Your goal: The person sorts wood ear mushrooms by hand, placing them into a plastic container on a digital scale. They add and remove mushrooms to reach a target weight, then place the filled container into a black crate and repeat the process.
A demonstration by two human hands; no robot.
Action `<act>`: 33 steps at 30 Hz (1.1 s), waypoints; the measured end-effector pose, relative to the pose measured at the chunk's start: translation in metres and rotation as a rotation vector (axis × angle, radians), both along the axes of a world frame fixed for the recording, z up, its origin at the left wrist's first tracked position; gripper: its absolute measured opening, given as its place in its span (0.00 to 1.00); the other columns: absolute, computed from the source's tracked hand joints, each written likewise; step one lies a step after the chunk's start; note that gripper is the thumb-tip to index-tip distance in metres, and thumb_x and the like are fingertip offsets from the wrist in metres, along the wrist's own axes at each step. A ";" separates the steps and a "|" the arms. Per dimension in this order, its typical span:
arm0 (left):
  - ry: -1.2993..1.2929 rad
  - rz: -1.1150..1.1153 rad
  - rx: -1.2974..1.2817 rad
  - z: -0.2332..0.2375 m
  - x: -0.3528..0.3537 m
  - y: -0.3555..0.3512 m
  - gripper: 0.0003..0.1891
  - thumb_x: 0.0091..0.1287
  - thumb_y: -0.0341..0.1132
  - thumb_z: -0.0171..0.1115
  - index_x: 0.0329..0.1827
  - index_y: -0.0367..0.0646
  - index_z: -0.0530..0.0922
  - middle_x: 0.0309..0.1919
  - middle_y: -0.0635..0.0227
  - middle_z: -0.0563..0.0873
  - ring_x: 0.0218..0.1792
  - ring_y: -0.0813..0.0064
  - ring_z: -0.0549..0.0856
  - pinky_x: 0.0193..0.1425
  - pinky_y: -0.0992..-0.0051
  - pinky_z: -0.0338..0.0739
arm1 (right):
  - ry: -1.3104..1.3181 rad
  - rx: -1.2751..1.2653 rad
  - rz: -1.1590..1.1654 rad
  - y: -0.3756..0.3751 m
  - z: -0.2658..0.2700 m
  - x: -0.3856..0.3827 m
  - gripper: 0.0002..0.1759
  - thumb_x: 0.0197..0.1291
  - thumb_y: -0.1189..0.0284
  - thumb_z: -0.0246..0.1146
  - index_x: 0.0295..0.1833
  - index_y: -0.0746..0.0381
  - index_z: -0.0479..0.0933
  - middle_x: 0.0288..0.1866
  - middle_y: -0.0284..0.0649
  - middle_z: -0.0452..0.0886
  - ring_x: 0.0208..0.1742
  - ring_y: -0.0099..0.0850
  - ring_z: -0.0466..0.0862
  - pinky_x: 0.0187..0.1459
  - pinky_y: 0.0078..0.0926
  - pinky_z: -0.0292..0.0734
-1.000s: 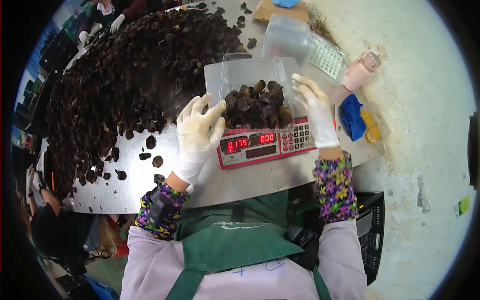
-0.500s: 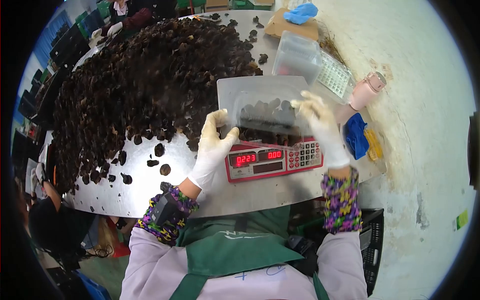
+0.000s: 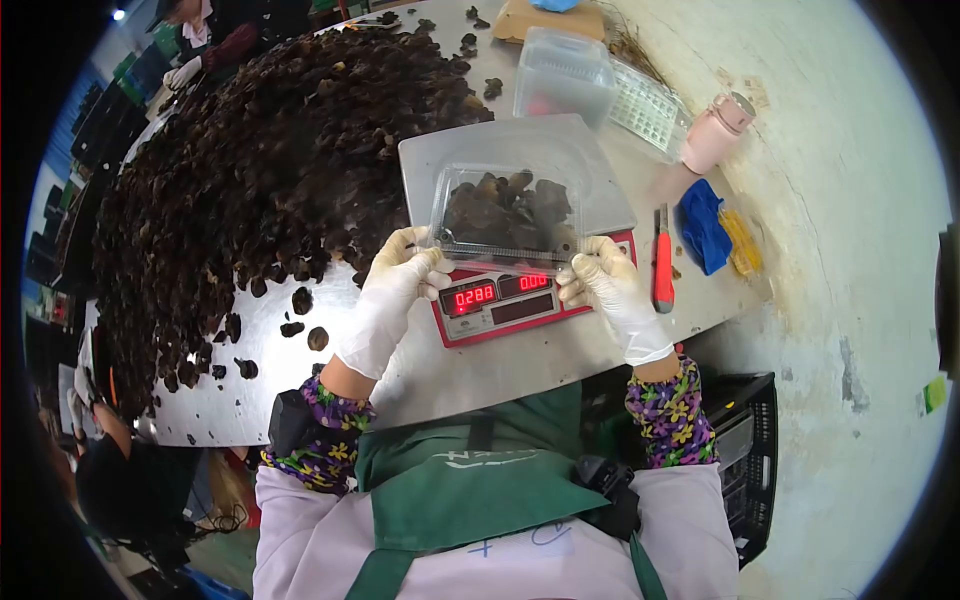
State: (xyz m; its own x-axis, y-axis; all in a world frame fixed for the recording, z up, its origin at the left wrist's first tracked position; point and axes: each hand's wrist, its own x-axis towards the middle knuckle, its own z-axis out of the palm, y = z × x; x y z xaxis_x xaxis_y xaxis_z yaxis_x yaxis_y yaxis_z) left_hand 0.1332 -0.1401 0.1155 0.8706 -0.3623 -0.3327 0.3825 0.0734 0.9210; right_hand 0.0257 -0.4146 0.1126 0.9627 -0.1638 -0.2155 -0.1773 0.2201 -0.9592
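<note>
A clear plastic box (image 3: pixel 505 215) with dark dried pieces inside is over the plate of a red and silver scale (image 3: pixel 515 312), whose red display reads 0.288. My left hand (image 3: pixel 388 295), in a white glove, pinches the box's front left corner. At the front right corner, the thumb and fingers of my gloved right hand (image 3: pixel 612 295) close on the rim. The lid looks closed over the pieces. Whether the box rests on the plate or is slightly raised, I cannot tell.
A large heap of dark pieces (image 3: pixel 270 150) covers the table's left. Stacked clear boxes (image 3: pixel 567 78), a pink bottle (image 3: pixel 717 132), a red-handled knife (image 3: pixel 663 270) and a blue bundle (image 3: pixel 703 225) lie right. A co-worker (image 3: pixel 195 35) is at the upper left.
My right hand has come down from the box's far right side to its front corner. The box now looks closed, the display went from 0.223 to 0.288, and the knife has come into view.
</note>
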 end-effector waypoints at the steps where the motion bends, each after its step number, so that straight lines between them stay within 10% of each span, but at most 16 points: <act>1: -0.003 -0.010 0.002 -0.002 0.001 0.002 0.12 0.77 0.28 0.58 0.61 0.44 0.75 0.39 0.63 0.87 0.34 0.75 0.87 0.38 0.77 0.80 | -0.003 0.002 -0.010 0.001 0.002 -0.003 0.20 0.75 0.63 0.64 0.59 0.66 0.68 0.38 0.42 0.86 0.32 0.26 0.87 0.34 0.20 0.84; 15: -0.218 -0.151 -0.096 0.000 -0.039 -0.009 0.12 0.70 0.20 0.56 0.51 0.47 0.72 0.37 0.77 0.74 0.36 0.83 0.78 0.41 0.76 0.80 | -0.406 -0.129 -0.347 0.018 -0.032 -0.014 0.13 0.71 0.81 0.56 0.58 0.59 0.71 0.31 0.31 0.75 0.28 0.21 0.78 0.30 0.22 0.76; 20: -0.130 -0.354 -0.273 -0.038 -0.067 -0.040 0.09 0.75 0.22 0.59 0.50 0.47 0.70 0.38 0.75 0.77 0.41 0.77 0.82 0.46 0.76 0.78 | -0.205 0.485 -0.447 0.045 -0.021 -0.063 0.53 0.66 0.46 0.69 0.85 0.50 0.47 0.75 0.40 0.67 0.72 0.35 0.70 0.63 0.52 0.75; 23: -0.146 -0.562 -0.026 -0.031 -0.117 -0.067 0.10 0.76 0.23 0.59 0.54 0.44 0.70 0.43 0.66 0.86 0.45 0.73 0.86 0.51 0.74 0.81 | -0.428 0.444 -0.525 0.023 -0.048 -0.100 0.40 0.73 0.55 0.64 0.82 0.52 0.54 0.73 0.37 0.69 0.71 0.30 0.71 0.67 0.38 0.75; 26: -0.198 -0.758 -0.004 -0.029 -0.133 -0.076 0.30 0.75 0.21 0.57 0.79 0.44 0.62 0.54 0.61 0.84 0.52 0.71 0.85 0.62 0.73 0.79 | -0.370 0.524 -0.756 -0.033 -0.056 -0.171 0.24 0.75 0.59 0.58 0.67 0.63 0.74 0.59 0.38 0.82 0.60 0.31 0.81 0.63 0.34 0.78; 28: -0.232 -0.725 0.064 -0.025 -0.125 -0.073 0.28 0.76 0.21 0.56 0.78 0.44 0.65 0.58 0.61 0.83 0.55 0.71 0.84 0.66 0.72 0.78 | -0.173 0.259 -1.066 -0.082 -0.078 -0.239 0.21 0.72 0.58 0.59 0.55 0.66 0.81 0.50 0.39 0.85 0.54 0.29 0.81 0.58 0.34 0.76; 33: -0.334 -0.524 0.173 -0.052 -0.094 -0.033 0.20 0.79 0.31 0.57 0.72 0.38 0.73 0.62 0.62 0.84 0.53 0.72 0.86 0.61 0.70 0.80 | 0.344 -0.473 -1.456 -0.155 -0.068 -0.418 0.34 0.66 0.59 0.67 0.71 0.69 0.74 0.65 0.47 0.82 0.65 0.36 0.80 0.67 0.30 0.72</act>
